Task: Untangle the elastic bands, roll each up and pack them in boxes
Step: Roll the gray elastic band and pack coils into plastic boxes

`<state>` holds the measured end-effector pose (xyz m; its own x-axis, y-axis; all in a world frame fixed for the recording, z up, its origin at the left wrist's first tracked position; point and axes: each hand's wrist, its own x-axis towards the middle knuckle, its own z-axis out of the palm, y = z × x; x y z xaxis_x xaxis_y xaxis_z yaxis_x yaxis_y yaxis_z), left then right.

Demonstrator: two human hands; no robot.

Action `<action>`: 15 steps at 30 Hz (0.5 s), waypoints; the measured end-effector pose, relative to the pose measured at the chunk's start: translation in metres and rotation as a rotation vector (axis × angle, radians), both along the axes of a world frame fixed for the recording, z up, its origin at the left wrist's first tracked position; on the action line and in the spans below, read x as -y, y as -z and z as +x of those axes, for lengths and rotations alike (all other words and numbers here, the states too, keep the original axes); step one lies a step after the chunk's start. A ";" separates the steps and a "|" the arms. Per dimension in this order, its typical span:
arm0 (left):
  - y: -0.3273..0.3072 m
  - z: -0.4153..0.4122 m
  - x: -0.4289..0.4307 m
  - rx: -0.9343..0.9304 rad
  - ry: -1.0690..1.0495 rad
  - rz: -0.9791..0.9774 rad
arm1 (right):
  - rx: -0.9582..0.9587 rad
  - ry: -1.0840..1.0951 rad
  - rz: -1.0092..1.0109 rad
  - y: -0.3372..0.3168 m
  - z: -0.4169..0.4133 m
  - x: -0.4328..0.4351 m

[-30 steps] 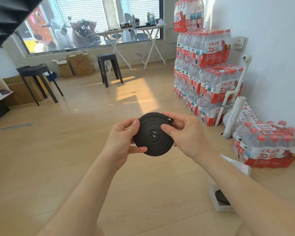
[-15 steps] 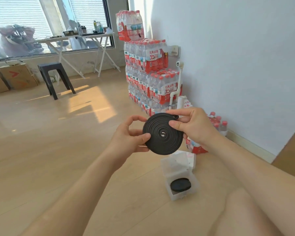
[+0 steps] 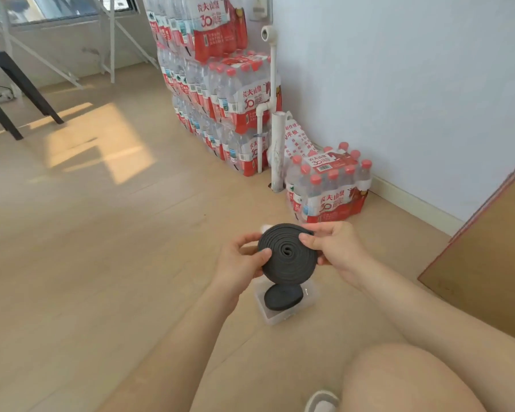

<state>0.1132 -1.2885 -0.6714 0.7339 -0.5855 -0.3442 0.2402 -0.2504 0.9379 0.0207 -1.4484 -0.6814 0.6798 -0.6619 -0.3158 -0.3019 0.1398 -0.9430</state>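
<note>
A black elastic band rolled into a flat coil (image 3: 289,257) is held up between both hands. My left hand (image 3: 238,263) pinches its left edge with thumb and fingers. My right hand (image 3: 336,248) grips its right edge, thumb on the coil's face. Directly below, a clear plastic box (image 3: 309,295) stands open on the wooden floor with a second rolled black band (image 3: 283,297) lying inside. The held coil hides part of the box.
Shrink-wrapped packs of water bottles (image 3: 217,93) are stacked against the white wall, with a single pack (image 3: 329,188) on the floor nearby. A white pipe (image 3: 277,150) stands beside them. A cardboard panel (image 3: 488,254) leans at right. My knee (image 3: 399,379) is bottom right.
The view has swung right and down. Both hands have carried the coil lower, over the open box, keeping the same hold.
</note>
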 end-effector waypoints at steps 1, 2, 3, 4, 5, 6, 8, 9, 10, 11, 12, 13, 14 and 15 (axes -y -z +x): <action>0.018 0.002 0.002 0.041 0.063 0.045 | -0.044 0.012 0.028 0.020 0.003 0.003; 0.037 0.004 0.004 0.089 0.138 0.096 | -0.087 0.026 0.053 0.040 0.007 0.005; 0.055 0.004 0.006 0.143 0.219 0.156 | -0.130 0.037 0.072 0.058 0.010 0.007; 0.075 0.005 0.008 0.211 0.287 0.224 | -0.172 0.049 0.090 0.077 0.013 0.009; 0.095 0.005 0.010 0.280 0.337 0.292 | -0.208 0.061 0.106 0.094 0.017 0.011; 0.114 0.007 0.013 0.327 0.367 0.349 | -0.241 0.074 0.121 0.110 0.020 0.012; 0.146 0.010 0.017 0.360 0.377 0.416 | -0.305 0.107 0.139 0.139 0.028 0.017; 0.160 0.012 0.019 0.367 0.371 0.441 | -0.336 0.134 0.146 0.150 0.031 0.019; 0.174 0.014 0.021 0.382 0.374 0.461 | -0.362 0.166 0.154 0.162 0.035 0.022; 0.187 0.015 0.023 0.408 0.385 0.476 | -0.385 0.195 0.161 0.172 0.038 0.025; 0.198 0.017 0.024 0.430 0.401 0.489 | -0.404 0.218 0.166 0.180 0.040 0.028; 0.207 0.018 0.025 0.445 0.419 0.501 | -0.425 0.234 0.167 0.188 0.043 0.029; 0.215 0.019 0.027 0.462 0.434 0.507 | -0.446 0.243 0.167 0.195 0.046 0.030; 0.221 0.021 0.027 0.482 0.445 0.516 | -0.464 0.247 0.168 0.201 0.049 0.031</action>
